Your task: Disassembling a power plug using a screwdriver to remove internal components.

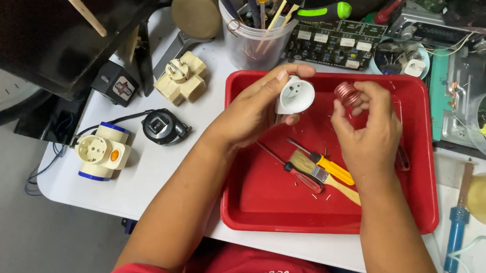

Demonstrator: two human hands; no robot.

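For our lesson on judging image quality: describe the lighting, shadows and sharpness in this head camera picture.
Head view: soft, even light, with only faint shadows under the hands in the red tray; mild glare on the tray rim; left hand with the white plug shell and right hand with the copper coil are sharp; the corners look darker.

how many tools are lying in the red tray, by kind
In the red tray:
Screwdrivers: 2, a yellow-handled screwdriver and a red-handled screwdriver
Paintbrushes: 1, the paintbrush
Total: 3
Not counted: the white plug housing in the left hand and the copper wire coil in the right hand.
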